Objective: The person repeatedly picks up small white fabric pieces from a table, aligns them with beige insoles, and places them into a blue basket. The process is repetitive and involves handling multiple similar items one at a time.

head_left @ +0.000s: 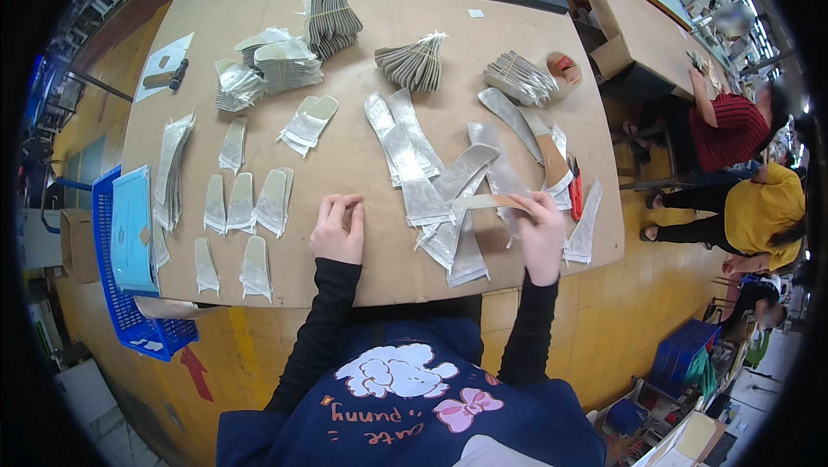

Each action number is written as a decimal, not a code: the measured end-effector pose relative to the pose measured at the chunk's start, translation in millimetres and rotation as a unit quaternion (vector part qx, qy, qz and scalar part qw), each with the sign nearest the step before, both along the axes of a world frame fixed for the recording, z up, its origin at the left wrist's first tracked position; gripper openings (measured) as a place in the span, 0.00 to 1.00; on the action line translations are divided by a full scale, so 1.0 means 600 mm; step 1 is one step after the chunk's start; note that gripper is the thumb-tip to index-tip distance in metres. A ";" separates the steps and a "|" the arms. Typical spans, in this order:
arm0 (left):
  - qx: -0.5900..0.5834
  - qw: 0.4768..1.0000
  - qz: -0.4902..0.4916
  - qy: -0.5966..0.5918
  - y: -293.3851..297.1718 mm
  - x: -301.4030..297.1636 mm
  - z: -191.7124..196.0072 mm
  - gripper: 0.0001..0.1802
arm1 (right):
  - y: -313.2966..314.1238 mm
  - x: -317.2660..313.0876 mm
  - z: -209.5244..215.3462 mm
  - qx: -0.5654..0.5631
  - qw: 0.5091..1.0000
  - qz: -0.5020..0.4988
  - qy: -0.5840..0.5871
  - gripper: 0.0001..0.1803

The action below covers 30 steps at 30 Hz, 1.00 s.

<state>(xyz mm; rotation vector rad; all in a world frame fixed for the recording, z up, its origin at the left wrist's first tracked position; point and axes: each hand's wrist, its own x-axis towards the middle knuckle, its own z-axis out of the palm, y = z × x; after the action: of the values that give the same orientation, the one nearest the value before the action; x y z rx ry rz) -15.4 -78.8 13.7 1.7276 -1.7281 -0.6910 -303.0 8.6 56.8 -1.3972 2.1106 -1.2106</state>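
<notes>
My right hand (541, 231) pinches one long silvery strip (483, 202) at the top of a loose pile of similar curved strips (431, 182) near the front of the brown worktable (362, 148). My left hand (338, 227) rests on the table with fingers curled, nothing visibly in it, just left of the pile. Small silvery tongue-shaped pieces (259, 201) lie in rows to the left of that hand.
Bundled stacks of pieces (416, 62) sit farther back, a tape roll (562, 70) at the right. A blue crate (121, 260) with a light blue sheet hangs at the table's left. Two seated people (742, 165) work at the right. A red tool (575, 195) lies beside the strips.
</notes>
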 end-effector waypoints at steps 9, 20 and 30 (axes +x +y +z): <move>0.088 0.940 -0.163 0.287 0.026 -0.036 0.028 0.21 | 0.067 0.027 0.069 -0.075 0.954 -0.060 -0.283 0.25; 0.258 0.735 -0.150 0.609 0.069 -0.040 -0.004 0.23 | -0.008 0.229 0.011 0.074 0.948 0.307 -0.046 0.25; 0.124 0.825 0.019 0.551 0.079 0.074 -0.002 0.33 | -0.073 0.268 -0.052 0.135 0.932 0.288 -0.173 0.21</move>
<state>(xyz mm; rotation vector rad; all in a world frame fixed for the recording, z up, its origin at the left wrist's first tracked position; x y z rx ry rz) 29.0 -31.1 12.4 1.0567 -0.7844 -1.5461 -142.3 -35.4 25.3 -1.4073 1.4163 -0.8157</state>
